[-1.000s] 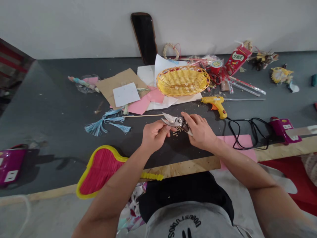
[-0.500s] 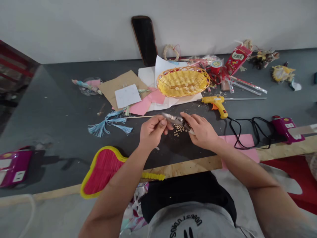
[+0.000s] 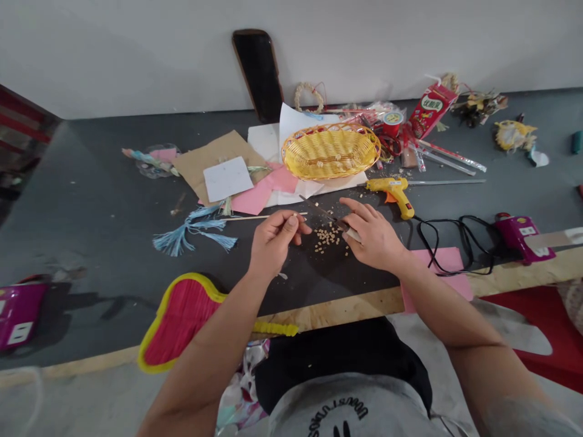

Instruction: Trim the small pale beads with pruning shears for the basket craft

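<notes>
Thumb and fingers of my left hand (image 3: 276, 240) pinch a thin pale wooden stick (image 3: 243, 218); its right end pokes out just past the fingertips. My right hand (image 3: 373, 233) grips metal shears (image 3: 325, 212) with a pale handle. Their blades point up and left, apart from the stick. Below the shears lies a scatter of small pale cut pieces (image 3: 327, 240) on the dark tabletop. A blue tassel (image 3: 184, 233) rests near the stick's left part.
Beyond my hands are a yellow wicker basket (image 3: 330, 152), paper sheets and a yellow glue gun (image 3: 392, 191). Its black cord (image 3: 455, 243) loops to the right. A red-and-yellow padded shape (image 3: 182, 318) overlaps the front edge. A phone (image 3: 259, 73) leans on the wall.
The shears have moved away from the left fingertips, and their blades look further apart. My right fingers have loosened and spread somewhat. The whole view has shifted slightly.
</notes>
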`<state>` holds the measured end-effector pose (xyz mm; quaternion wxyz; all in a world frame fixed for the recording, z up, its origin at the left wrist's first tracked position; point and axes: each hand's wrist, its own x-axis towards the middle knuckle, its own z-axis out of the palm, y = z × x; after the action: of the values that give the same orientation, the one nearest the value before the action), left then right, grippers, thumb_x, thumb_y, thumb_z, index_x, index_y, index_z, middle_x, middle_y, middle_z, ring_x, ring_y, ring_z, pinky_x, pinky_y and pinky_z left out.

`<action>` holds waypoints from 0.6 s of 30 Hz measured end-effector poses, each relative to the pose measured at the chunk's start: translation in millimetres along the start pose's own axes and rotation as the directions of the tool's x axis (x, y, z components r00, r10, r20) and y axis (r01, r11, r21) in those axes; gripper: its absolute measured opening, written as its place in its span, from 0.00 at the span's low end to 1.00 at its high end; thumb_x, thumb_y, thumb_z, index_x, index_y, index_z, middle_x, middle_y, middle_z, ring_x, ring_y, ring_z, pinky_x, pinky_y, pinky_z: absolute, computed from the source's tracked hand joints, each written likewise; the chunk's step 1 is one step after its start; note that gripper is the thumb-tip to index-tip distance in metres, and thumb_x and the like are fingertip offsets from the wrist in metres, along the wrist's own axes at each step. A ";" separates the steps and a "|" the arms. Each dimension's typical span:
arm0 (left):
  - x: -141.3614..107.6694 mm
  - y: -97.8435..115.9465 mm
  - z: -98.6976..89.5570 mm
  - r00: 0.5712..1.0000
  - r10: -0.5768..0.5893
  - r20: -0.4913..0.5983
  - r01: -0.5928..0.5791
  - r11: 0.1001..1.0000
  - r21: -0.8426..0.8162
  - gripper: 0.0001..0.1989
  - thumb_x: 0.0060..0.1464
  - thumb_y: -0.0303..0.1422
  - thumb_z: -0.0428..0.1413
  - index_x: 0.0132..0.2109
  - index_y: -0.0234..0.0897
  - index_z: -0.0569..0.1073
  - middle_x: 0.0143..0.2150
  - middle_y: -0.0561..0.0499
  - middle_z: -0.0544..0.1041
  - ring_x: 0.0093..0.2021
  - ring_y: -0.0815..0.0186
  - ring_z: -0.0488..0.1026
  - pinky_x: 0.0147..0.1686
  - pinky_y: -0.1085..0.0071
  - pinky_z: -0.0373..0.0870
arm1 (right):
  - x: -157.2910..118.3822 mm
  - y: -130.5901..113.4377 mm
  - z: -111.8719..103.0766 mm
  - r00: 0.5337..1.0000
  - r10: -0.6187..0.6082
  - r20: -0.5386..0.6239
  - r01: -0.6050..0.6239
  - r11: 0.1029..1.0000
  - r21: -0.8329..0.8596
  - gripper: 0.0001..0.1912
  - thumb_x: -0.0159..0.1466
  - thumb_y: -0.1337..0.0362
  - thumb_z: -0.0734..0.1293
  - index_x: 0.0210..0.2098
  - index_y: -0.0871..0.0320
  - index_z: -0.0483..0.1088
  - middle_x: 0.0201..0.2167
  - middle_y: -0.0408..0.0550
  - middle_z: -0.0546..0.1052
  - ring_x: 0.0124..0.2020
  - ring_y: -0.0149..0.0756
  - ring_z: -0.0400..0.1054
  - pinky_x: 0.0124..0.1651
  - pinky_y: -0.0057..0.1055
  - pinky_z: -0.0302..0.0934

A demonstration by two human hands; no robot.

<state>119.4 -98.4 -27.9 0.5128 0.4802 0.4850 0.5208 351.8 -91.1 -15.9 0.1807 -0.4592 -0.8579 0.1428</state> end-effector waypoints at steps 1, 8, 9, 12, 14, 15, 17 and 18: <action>0.0 0.0 0.1 1.000 -0.010 0.018 0.011 1.000 -0.010 0.19 0.55 0.49 0.64 0.35 0.36 0.77 0.29 0.48 0.81 0.22 0.72 0.68 0.24 0.74 0.65 | -0.1 0.3 -2.7 1.000 0.005 -0.003 -0.005 1.000 0.025 0.07 0.66 0.66 0.63 0.43 0.56 0.69 0.68 0.61 0.65 0.60 0.54 0.66 0.58 0.53 0.63; 0.0 1.5 1.4 0.993 -0.043 0.108 0.054 0.993 -0.105 0.19 0.51 0.48 0.67 0.34 0.36 0.79 0.34 0.47 0.83 0.25 0.71 0.71 0.27 0.73 0.68 | -1.2 6.8 -25.8 0.988 0.030 0.152 -0.110 0.828 0.549 0.12 0.66 0.60 0.65 0.46 0.58 0.73 0.50 0.53 0.78 0.51 0.43 0.73 0.48 0.38 0.67; -0.3 2.5 1.8 0.991 -0.057 0.120 0.072 0.989 -0.128 0.19 0.50 0.48 0.68 0.33 0.36 0.79 0.35 0.46 0.83 0.26 0.71 0.72 0.28 0.73 0.69 | -1.2 7.5 -27.6 0.973 0.040 0.227 -0.174 0.771 0.612 0.15 0.66 0.59 0.65 0.49 0.59 0.72 0.47 0.51 0.79 0.44 0.39 0.74 0.44 0.34 0.66; -1.5 6.0 2.8 0.985 -0.101 0.141 0.127 0.974 -0.187 0.19 0.48 0.47 0.70 0.32 0.35 0.79 0.37 0.46 0.83 0.27 0.71 0.72 0.29 0.74 0.69 | -0.4 8.4 -27.3 0.925 0.017 0.379 -0.311 0.606 0.732 0.20 0.64 0.54 0.68 0.49 0.61 0.73 0.38 0.46 0.78 0.34 0.32 0.70 0.38 0.29 0.64; -2.2 7.4 3.3 0.982 -0.118 0.144 0.147 0.966 -0.213 0.19 0.47 0.47 0.70 0.32 0.35 0.79 0.38 0.46 0.82 0.28 0.71 0.73 0.29 0.74 0.70 | 0.3 8.3 -24.3 0.915 0.018 0.404 -0.354 0.520 0.778 0.20 0.61 0.53 0.71 0.46 0.61 0.74 0.37 0.46 0.78 0.34 0.32 0.69 0.39 0.29 0.64; -2.4 7.7 3.4 0.982 -0.124 0.142 0.154 0.963 -0.222 0.19 0.47 0.47 0.71 0.31 0.35 0.79 0.38 0.46 0.82 0.28 0.72 0.73 0.29 0.74 0.70 | 0.6 8.1 -22.8 0.913 0.029 0.406 -0.370 0.475 0.798 0.19 0.60 0.53 0.72 0.44 0.61 0.75 0.36 0.46 0.77 0.34 0.32 0.69 0.39 0.30 0.64; -2.4 7.7 3.7 0.982 -0.138 0.132 0.166 0.957 -0.237 0.19 0.46 0.47 0.71 0.32 0.35 0.79 0.36 0.47 0.82 0.28 0.72 0.73 0.29 0.75 0.70 | 0.8 7.6 -21.9 0.921 0.071 0.384 -0.382 0.366 0.848 0.18 0.58 0.52 0.74 0.40 0.58 0.75 0.36 0.46 0.77 0.34 0.32 0.69 0.40 0.31 0.65; -2.2 7.5 3.8 0.982 -0.144 0.123 0.171 0.955 -0.242 0.19 0.46 0.47 0.71 0.32 0.35 0.80 0.34 0.48 0.82 0.27 0.72 0.73 0.28 0.75 0.69 | 0.8 7.4 -22.7 0.931 0.107 0.348 -0.364 0.299 0.882 0.17 0.57 0.52 0.75 0.38 0.56 0.74 0.37 0.46 0.76 0.34 0.33 0.71 0.41 0.33 0.66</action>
<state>122.6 -100.6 -20.2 0.6340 0.3976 0.4245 0.5097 366.9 -84.7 1.6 0.2905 -0.3736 -0.5554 0.6838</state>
